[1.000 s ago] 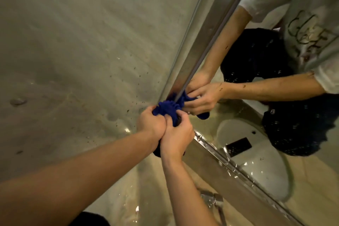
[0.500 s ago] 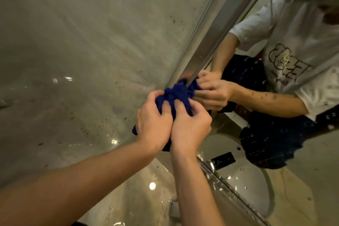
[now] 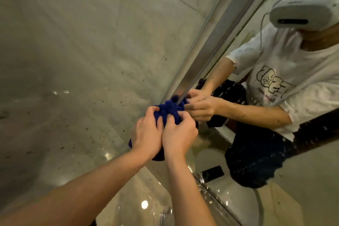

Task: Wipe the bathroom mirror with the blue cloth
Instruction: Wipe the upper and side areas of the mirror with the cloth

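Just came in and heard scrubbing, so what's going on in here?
A person is cleaning the bathroom mirror. Both the left hand and the right hand grip a bunched-up blue cloth and press it against the metal frame at the mirror's edge, near its lower corner. The glass shows plenty of spots and splashes, so the wiping looks far from done. The tiled wall beside the frame is speckled too.

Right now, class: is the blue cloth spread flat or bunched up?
Bunched up. The blue cloth is a crumpled wad gripped by the left hand and the right hand, at the mirror frame's corner.
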A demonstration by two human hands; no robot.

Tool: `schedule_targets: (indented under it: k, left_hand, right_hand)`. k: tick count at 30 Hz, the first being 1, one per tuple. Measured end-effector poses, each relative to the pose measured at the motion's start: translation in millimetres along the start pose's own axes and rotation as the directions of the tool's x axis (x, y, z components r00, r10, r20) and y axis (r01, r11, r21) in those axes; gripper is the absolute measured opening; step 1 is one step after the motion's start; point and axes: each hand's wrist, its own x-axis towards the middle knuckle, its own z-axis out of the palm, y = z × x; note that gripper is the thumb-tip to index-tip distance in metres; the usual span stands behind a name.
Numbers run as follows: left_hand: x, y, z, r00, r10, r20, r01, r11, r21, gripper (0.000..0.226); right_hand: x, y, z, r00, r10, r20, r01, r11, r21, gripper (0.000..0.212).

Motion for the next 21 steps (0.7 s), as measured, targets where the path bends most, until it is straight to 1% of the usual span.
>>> schedule_targets:
  k: [2, 3, 5, 6, 7, 9, 11, 14, 17, 21]
  left_hand:
    - [-3, 20, -6, 0.997, -0.01, -0.075, -0.001, 0.988, -0.157, 0.027]
    - [-5, 33, -9, 0.993, 0.006, -0.118, -0.035, 0.97, -0.241, 0.025]
    - [-9, 60, -16, 0.978, 0.075, -0.194, -0.138, 0.932, -0.336, 0.025]
    - [-11, 72, -20, 0.968, 0.124, -0.216, -0.194, 0.92, -0.34, 0.025]
    - [-12, 81, -22, 0.958, 0.175, -0.228, -0.244, 0.915, -0.322, 0.026]
    - [-11, 87, -22, 0.936, 0.257, -0.241, -0.319, 0.908, -0.272, 0.027]
    - [-8, 79, -17, 0.928, 0.289, -0.234, -0.34, 0.914, -0.22, 0.029]
    - [0, 54, -8, 0.942, 0.275, -0.192, -0.3, 0.947, -0.114, 0.032]
    - [5, 34, -1, 0.972, 0.202, -0.119, -0.208, 0.978, -0.036, 0.034]
    - [1, 10, 4, 0.991, 0.126, -0.041, -0.126, 0.992, -0.003, 0.033]
  right_hand:
    - [5, -22, -12, 1.0, -0.016, -0.016, 0.016, 1.0, 0.002, 0.006]
    - [9, -35, -20, 0.997, -0.053, -0.05, 0.054, 0.998, 0.016, 0.006]
    - [18, -62, -37, 0.974, -0.176, -0.143, 0.183, 0.983, 0.036, 0.006]
    - [23, -73, -44, 0.953, -0.243, -0.18, 0.252, 0.967, 0.031, 0.006]
    - [27, -80, -49, 0.933, -0.3, -0.201, 0.31, 0.951, 0.018, 0.006]
    - [32, -82, -51, 0.903, -0.371, -0.218, 0.381, 0.925, 0.002, 0.005]
    - [31, -71, -44, 0.888, -0.393, -0.238, 0.404, 0.915, -0.001, 0.007]
    - [24, -44, -27, 0.888, -0.398, -0.232, 0.405, 0.914, -0.019, 0.005]
    - [21, -23, -13, 0.89, -0.4, -0.218, 0.397, 0.916, -0.061, 0.003]
    - [12, -2, 0, 0.934, -0.34, -0.114, 0.327, 0.938, -0.119, 0.004]
